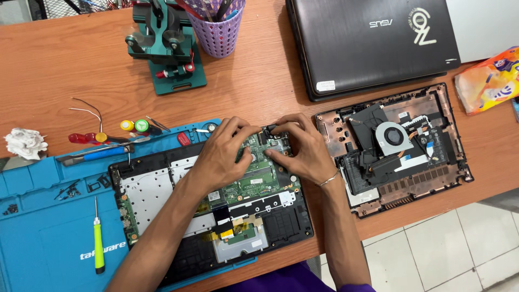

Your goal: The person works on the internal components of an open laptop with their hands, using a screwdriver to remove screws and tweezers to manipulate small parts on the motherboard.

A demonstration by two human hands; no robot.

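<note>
Wooden desk [259, 86], blue mat [48, 227]: left hand [221, 154] and right hand [300, 148] both pinching parts on opened laptop's [162, 194] green circuit board [259, 184].

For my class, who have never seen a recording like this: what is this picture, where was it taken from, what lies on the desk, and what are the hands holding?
There is one picture, from a camera worn on a person's head, looking down at their own two bare hands. No machine is involved.

On the wooden desk lies a blue work mat. On it sits an opened laptop with its green circuit board exposed. The left hand and the right hand both rest on that board, fingertips pressing near its top edge; whether they pinch a small part is hard to tell.

Beside it lies a removed bottom cover with a fan, above it a closed laptop. A green-handled screwdriver, a purple pen cup and a green clamp stand are nearby.
</note>
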